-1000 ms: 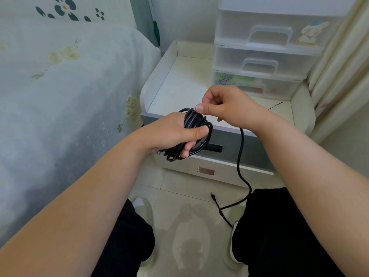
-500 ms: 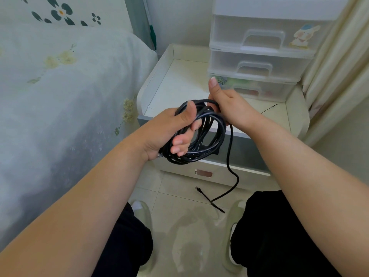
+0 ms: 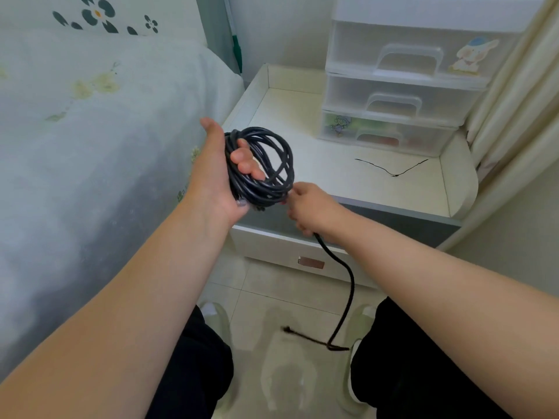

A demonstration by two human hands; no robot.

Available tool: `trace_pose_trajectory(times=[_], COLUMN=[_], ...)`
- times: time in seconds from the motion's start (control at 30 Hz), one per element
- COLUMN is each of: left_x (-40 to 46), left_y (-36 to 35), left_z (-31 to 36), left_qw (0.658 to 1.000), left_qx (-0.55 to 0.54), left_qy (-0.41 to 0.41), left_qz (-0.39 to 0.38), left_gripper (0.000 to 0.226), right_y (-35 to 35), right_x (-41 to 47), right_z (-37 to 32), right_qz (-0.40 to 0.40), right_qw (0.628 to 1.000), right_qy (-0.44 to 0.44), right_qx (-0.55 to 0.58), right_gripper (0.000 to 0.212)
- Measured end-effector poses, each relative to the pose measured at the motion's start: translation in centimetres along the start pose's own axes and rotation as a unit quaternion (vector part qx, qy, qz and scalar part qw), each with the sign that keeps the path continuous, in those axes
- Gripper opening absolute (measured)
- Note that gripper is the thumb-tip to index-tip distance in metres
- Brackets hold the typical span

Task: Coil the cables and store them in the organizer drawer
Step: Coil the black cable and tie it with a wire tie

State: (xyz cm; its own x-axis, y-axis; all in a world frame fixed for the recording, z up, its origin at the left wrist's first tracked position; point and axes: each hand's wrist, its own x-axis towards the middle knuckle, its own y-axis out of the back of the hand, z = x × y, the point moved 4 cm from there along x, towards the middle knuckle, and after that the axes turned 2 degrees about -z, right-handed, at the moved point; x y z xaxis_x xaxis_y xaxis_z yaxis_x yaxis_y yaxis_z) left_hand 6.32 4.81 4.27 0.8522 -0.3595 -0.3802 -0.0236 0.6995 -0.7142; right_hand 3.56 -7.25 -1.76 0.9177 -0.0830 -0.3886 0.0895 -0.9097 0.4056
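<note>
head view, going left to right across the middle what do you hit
bed cover → left hand → coiled black cable → right hand → thin black tie on the nightstand → curtain

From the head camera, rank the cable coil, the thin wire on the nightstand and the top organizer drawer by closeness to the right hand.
From the right hand:
1. Cable coil, just to its left, in the left hand.
2. Thin wire, farther back on the nightstand.
3. Top organizer drawer, at the back, highest up.
</note>
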Motion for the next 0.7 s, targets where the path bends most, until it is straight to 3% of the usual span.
trace_pose_trajectory(times=[0.17, 0.5, 0.7], left_x=[1.0, 1.2, 1.2], left_y=[1.6, 1.4, 0.3], left_z=[0.9, 1.3, 1.1], left_qw=[0.993, 0.965, 0.902], left_qx=[0.019, 0.13, 0.3], left_qy=[-0.066, -0.176, -0.289], left_qz=[0.091, 0.148, 0.115], left_gripper=[0.057, 0.056, 0.053], right_y=[-2.3, -2.6, -2.0], right_x=[-1.5, -3.9, -4.6], right_z=[-0.4, -1.9, -3.0], right_qz=[-0.079, -0.139, -0.14], right_qw=[0.996, 0.984, 0.979], right_qy=[-0.042, 0.04, 0.088], right_qx=[0.021, -0.099, -0.118], right_gripper=[0.034, 0.029, 0.022])
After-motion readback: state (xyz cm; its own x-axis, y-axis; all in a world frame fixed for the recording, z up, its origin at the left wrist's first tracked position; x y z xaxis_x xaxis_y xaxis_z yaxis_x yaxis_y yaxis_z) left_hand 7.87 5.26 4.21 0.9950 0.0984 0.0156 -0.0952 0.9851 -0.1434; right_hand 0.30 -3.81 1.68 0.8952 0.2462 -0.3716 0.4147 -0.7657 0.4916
